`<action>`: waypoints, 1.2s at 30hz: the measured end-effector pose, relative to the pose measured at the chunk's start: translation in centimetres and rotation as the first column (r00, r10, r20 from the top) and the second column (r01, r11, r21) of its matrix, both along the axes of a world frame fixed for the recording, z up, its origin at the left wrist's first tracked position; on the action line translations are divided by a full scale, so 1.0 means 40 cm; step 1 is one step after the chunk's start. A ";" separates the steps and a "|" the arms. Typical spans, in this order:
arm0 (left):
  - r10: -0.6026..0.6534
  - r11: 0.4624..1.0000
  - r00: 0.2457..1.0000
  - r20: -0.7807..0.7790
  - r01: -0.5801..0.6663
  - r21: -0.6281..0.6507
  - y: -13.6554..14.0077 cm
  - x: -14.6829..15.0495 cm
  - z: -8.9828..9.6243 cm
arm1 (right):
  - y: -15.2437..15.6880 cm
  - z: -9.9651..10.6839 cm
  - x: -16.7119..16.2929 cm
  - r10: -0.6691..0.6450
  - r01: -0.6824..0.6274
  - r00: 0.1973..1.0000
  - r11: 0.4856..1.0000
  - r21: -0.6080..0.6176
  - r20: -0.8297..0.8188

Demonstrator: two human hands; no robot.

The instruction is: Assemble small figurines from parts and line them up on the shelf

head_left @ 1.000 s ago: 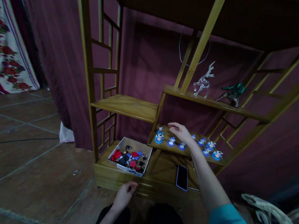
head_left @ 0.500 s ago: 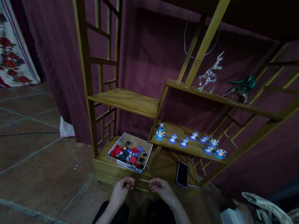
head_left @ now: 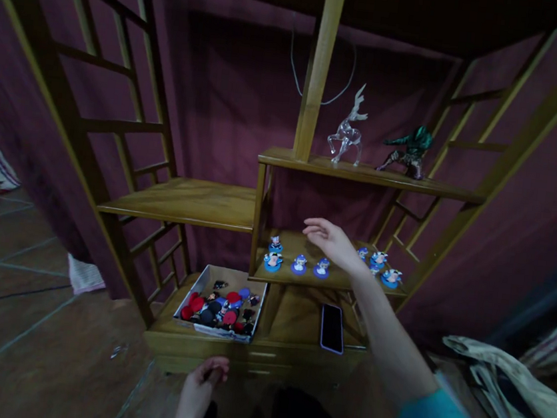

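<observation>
My right hand (head_left: 331,242) reaches over the shelf of small figurines, its fingers stretched out and holding nothing. Beneath and around it stand two penguin-like figurines on purple bases, a white-and-purple figurine (head_left: 322,268) and a similar figurine (head_left: 299,264). Left of them is a figurine on a blue base (head_left: 273,262), and more stand to the right, partly hidden by my forearm. My left hand (head_left: 202,381) hangs low before the cabinet drawers, fingers loosely curled and apart, with nothing visible in it. Nearest to it is an open cardboard box (head_left: 193,329) of jumbled red, black and blue figurines.
A phone (head_left: 332,328) lies on the bottom board. On the upper right shelf (head_left: 368,173) stand a clear deer figure (head_left: 348,136) and a dark green crouching figure (head_left: 410,150). A wooden upright (head_left: 320,73) rises above. Folded cloth (head_left: 505,376) is at the right.
My right hand has risen from beside the left hand to above the figurine shelf. My left hand stays low in front of the cabinet. The view has turned right and come nearer.
</observation>
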State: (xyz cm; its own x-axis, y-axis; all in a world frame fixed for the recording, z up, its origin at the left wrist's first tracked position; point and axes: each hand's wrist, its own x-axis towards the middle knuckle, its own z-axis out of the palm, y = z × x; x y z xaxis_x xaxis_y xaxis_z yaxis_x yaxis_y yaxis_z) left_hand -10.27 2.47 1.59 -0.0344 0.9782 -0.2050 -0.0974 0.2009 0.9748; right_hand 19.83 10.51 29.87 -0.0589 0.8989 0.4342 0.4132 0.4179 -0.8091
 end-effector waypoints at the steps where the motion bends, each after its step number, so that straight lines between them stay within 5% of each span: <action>1: 0.021 1.000 1.000 0.000 -0.021 0.000 0.001 0.004 -0.001 | 0.045 0.004 0.005 -0.002 0.004 0.998 0.999 -0.042 0.063; 8: 0.110 0.993 0.990 0.090 -0.113 0.033 0.058 0.025 0.007 | 0.250 -0.061 -0.014 0.098 0.068 0.890 0.937 -0.344 0.445; 16: 0.432 0.891 0.836 0.339 -0.455 -0.015 0.235 0.009 0.035 | 0.325 -0.135 -0.044 0.286 -0.099 0.910 0.854 -0.511 0.302; 24: 0.524 0.839 0.775 0.353 -0.540 -0.059 0.302 -0.037 -0.055 | 0.342 -0.177 -0.057 0.285 -0.089 0.912 0.839 -0.536 0.295; 29: 0.409 0.899 0.850 0.332 -0.438 0.012 0.343 -0.053 -0.044 | 0.331 -0.186 -0.070 0.235 -0.064 0.919 0.881 -0.469 0.316; 36: 0.417 0.907 0.841 0.346 -0.411 -0.093 0.362 -0.046 -0.025 | 0.341 -0.186 -0.075 0.261 -0.047 0.854 0.900 -0.433 0.450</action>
